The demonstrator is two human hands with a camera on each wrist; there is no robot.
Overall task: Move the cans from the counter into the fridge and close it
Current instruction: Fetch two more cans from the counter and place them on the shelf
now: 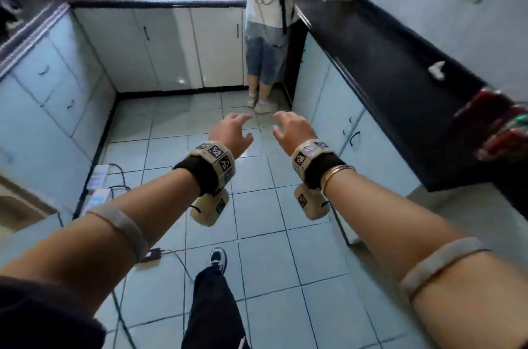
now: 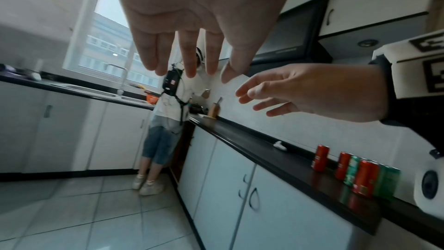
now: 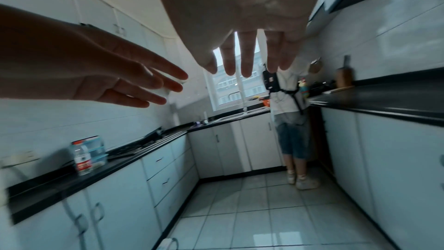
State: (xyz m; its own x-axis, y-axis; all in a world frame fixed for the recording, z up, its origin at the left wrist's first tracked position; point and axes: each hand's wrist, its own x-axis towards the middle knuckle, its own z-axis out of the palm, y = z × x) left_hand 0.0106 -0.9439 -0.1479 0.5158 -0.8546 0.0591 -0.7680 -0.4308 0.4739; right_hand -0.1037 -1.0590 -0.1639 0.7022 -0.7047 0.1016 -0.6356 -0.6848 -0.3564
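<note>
Red cans (image 2: pixel 320 157) and green cans (image 2: pixel 387 182) are seen on a black counter (image 2: pixel 276 156), above white cupboard doors (image 2: pixel 225 183). The floor (image 1: pixel 257 234) is laid with pale tiles lined by dark grout. Black-and-white square markers are printed on the beige wrist bands (image 1: pixel 217 155), and blue cropped jeans (image 1: pixel 264 58) with a white top (image 1: pixel 261 10) are worn by a second person.

Head view down over floor (image 1: pixel 257 205); wrist views low, forward, sharing a standing person (image 2: pixel 165 121).
</note>
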